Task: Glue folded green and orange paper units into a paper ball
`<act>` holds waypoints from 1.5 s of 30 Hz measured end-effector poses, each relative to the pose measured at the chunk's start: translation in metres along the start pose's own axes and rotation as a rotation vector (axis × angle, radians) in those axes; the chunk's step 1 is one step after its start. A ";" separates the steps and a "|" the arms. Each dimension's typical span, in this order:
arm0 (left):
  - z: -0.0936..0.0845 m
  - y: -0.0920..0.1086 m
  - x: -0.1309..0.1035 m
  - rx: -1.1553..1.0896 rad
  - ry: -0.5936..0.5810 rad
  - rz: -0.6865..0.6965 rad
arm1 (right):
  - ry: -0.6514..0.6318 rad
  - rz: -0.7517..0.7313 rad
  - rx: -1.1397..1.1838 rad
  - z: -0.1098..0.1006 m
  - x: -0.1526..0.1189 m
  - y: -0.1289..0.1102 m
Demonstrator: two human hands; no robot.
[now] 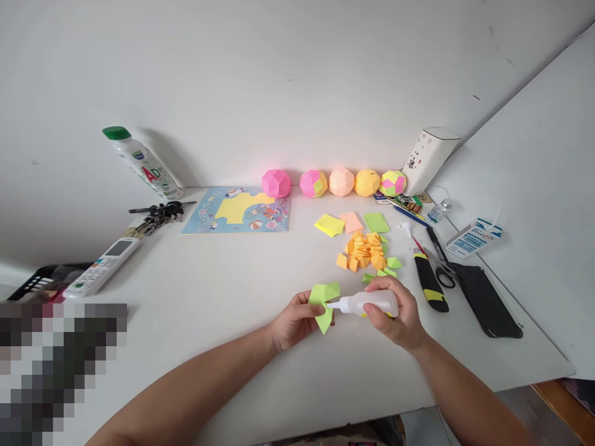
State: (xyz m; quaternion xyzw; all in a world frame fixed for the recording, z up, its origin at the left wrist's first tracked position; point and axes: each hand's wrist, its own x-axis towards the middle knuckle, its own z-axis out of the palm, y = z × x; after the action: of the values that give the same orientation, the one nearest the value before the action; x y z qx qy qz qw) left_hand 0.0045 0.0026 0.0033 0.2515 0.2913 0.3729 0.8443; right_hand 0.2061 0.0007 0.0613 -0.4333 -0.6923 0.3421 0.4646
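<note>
My left hand [297,319] pinches a light green folded paper piece [320,297] with several angled flaps. Wrapped in the fingers of my right hand [400,313] is a white glue bottle [360,303], lying on its side in the air. Its narrow nozzle points left and meets the green paper close to my left thumb; whether any glue is coming out is too small to tell. Beyond my right hand lies a heap of small orange folded paper pieces [365,248], with light green folded pieces [393,263] at its edge.
Several paper balls [341,183] line the wall. Sticky notes [376,222] lie behind the heap. At right are a utility knife [430,282], scissors [445,275], a black pouch [488,300] and a carton [474,237]. A bottle [144,164], keys [160,214] and remote [102,266] are left.
</note>
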 end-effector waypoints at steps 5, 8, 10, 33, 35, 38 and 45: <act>-0.001 0.000 0.000 -0.021 0.005 0.005 | -0.018 -0.014 0.031 0.000 0.000 0.003; -0.001 0.001 0.000 -0.026 -0.001 0.006 | -0.016 -0.009 0.028 -0.001 0.001 0.004; -0.001 0.001 0.000 -0.031 -0.008 0.009 | -0.021 -0.015 0.022 -0.002 0.001 0.003; -0.001 0.001 0.001 -0.075 -0.012 0.024 | -0.066 -0.159 0.075 -0.005 0.001 0.005; 0.001 0.002 0.000 -0.051 -0.010 0.019 | -0.051 -0.126 0.074 -0.005 0.000 0.004; 0.002 0.002 -0.001 -0.023 -0.024 0.013 | -0.032 -0.065 0.054 -0.006 -0.001 0.003; 0.002 0.001 -0.001 -0.011 -0.022 0.000 | 0.007 0.044 0.046 -0.006 -0.001 0.003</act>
State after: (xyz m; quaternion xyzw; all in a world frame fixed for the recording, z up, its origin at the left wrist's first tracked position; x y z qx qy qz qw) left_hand 0.0046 0.0016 0.0052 0.2508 0.2797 0.3718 0.8489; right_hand 0.2123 0.0011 0.0605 -0.4388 -0.6731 0.3664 0.4692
